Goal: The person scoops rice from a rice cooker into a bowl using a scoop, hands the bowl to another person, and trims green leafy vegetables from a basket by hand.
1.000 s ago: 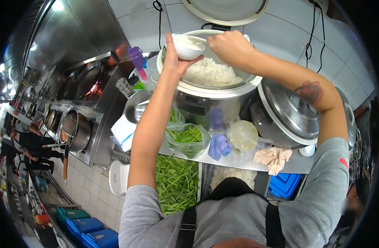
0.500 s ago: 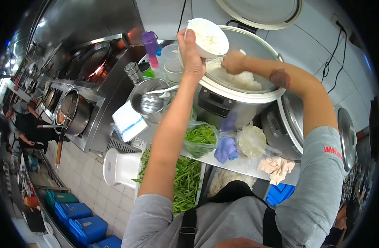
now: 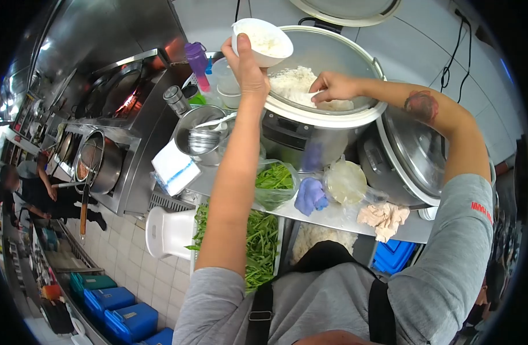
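Two bare hands are working at the far side of a steel counter, at an open rice cooker. The left hand is holding a white bowl up by the cooker's left rim, its thumb pressing on the bowl's near side and its grip closing firmly around it. Some white rice is lying in the bowl. Farther right, the right hand is reaching down into the cooker, its fingers pinching narrowly on a white utensil that is partly hiding, so its full shape is unclear. A mound of rice is resting inside the cooker, just left of these fingers.

To the right, a second cooker is standing with its lid on. Nearer, a clear bag of greens and a crumpled purple item are lying in front of the open cooker. On the left, a metal bowl is holding nested metal dishes, and a purple bottle is standing beyond it.
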A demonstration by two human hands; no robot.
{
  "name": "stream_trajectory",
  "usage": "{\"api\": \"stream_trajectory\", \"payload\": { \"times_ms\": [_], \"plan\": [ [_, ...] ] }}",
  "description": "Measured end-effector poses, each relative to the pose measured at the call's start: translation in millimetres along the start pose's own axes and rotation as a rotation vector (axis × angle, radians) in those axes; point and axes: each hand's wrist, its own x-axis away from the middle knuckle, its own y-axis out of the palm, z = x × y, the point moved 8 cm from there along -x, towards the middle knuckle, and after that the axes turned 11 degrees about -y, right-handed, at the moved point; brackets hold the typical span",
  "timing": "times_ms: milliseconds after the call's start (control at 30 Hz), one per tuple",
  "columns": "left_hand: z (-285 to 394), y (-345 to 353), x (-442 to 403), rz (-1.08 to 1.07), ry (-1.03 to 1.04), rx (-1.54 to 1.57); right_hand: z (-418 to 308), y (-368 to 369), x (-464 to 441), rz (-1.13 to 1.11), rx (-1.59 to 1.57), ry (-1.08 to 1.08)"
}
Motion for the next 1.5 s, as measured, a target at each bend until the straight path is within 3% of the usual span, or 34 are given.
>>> {"api": "stream_trajectory", "payload": {
  "times_ms": [167,300,500,633,833,933,1033,1167,1267,1333,1400,1500],
  "plan": [
    [1.2,-6.2,-2.2,0.053,0.030,-0.044,-19.1,-18.8,27.7,0.055,-0.059,0.111],
    [-5.2,-7.8,-8.6,0.065,-0.014,-0.114,-12.7,-73.8,43.3,0.311,0.025,0.066],
    [-23.3,5.0,-10.7,-0.021,-0.229,-0.235,-78.1,-132.2,55.4,0.663,0.605,0.105],
    [-35.2,11.5,-13.3,-0.122,-0.326,-0.256,-95.7,-101.9,29.8,0.715,0.741,0.076],
    [-31.9,11.0,-13.1,-0.153,-0.290,-0.264,-133.8,-28.4,28.5,0.714,0.792,-0.015],
    [-33.3,10.1,-15.5,-0.200,-0.314,-0.203,-138.5,-26.5,29.1,0.689,0.862,-0.052],
    [-34.8,11.9,-16.9,-0.262,-0.331,-0.144,-141.6,-49.0,31.4,0.491,0.840,-0.106],
    [-25.0,25.9,-4.7,-0.255,-0.344,-0.124,-134.8,-128.8,47.6,0.506,0.695,0.059],
    [-21.4,25.9,-3.5,-0.250,-0.318,-0.102,-74.1,-152.3,13.3,0.278,0.999,0.147],
    [-19.0,26.8,-2.4,-0.256,-0.315,-0.086,-15.1,-123.9,-15.5,0.085,1.202,0.349],
    [-17.4,31.3,1.0,-0.279,-0.318,-0.114,-4.2,-56.1,-34.5,-0.244,1.263,0.282],
    [-16.3,33.2,4.2,-0.341,-0.337,-0.156,8.9,14.0,-43.3,-0.358,1.101,0.048]
  ]
}}
